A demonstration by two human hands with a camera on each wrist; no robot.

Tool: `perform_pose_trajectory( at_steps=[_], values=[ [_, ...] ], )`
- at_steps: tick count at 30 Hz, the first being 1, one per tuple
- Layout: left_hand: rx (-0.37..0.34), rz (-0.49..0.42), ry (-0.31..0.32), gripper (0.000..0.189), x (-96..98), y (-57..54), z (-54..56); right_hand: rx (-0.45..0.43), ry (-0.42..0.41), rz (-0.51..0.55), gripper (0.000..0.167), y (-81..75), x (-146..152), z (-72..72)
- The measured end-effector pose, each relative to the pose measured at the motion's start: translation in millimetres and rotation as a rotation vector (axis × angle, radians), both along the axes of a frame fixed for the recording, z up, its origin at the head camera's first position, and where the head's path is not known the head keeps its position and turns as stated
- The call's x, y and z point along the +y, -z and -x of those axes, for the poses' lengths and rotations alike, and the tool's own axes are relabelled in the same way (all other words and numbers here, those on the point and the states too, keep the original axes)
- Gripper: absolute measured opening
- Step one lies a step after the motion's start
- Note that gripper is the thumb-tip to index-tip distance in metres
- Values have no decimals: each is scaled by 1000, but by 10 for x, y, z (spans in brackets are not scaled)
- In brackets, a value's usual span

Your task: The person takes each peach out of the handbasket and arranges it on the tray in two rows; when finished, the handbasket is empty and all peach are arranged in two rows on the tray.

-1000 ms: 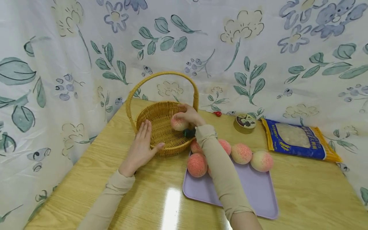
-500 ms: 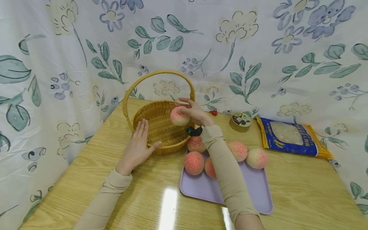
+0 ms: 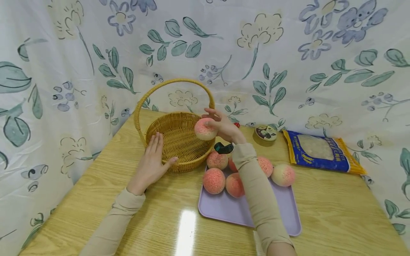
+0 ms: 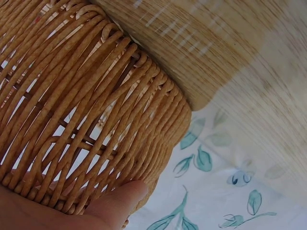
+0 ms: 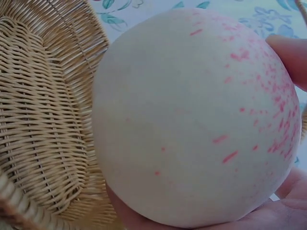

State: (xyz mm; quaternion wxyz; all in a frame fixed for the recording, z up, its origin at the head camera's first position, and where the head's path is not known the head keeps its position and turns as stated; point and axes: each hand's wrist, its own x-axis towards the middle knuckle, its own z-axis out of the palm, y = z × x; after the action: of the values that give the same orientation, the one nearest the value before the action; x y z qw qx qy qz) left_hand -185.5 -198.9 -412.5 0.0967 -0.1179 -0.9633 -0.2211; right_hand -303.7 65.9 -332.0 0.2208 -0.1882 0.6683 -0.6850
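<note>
My right hand (image 3: 224, 127) holds a pink-and-cream peach (image 3: 205, 129) between thumb and fingers over the right rim of the wicker basket (image 3: 179, 166). In the right wrist view the peach (image 5: 192, 120) fills most of the picture, pale with red flecks, with the woven basket (image 5: 38, 110) at left. My left hand (image 3: 150, 163) rests with straight fingers against the near left side of the basket; its thumb (image 4: 120, 201) shows against the weave in the left wrist view. Several similar peaches (image 3: 214, 181) lie on a lilac tray (image 3: 221, 208), partly hidden by my right forearm.
A tall hoop handle (image 3: 179, 80) arches over the basket. Behind the tray stand a round tin (image 3: 265, 135) and a blue-and-yellow food bag (image 3: 320, 151). A small red item (image 3: 237, 124) lies near the floral curtain (image 3: 288, 53). The wooden table (image 3: 163, 217) extends in front.
My right hand has lifted the peach up and to the right, from inside the basket to above its right rim. My left hand has stayed on the basket. The head view has shifted slightly.
</note>
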Motion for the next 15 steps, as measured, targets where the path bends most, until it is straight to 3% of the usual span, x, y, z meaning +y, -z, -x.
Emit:
perform_pose_trajectory(
  at_steps=[15],
  values=[
    [-8,-21,15,101,18,8,16,3,32,30,60,58,572,-179]
  ],
)
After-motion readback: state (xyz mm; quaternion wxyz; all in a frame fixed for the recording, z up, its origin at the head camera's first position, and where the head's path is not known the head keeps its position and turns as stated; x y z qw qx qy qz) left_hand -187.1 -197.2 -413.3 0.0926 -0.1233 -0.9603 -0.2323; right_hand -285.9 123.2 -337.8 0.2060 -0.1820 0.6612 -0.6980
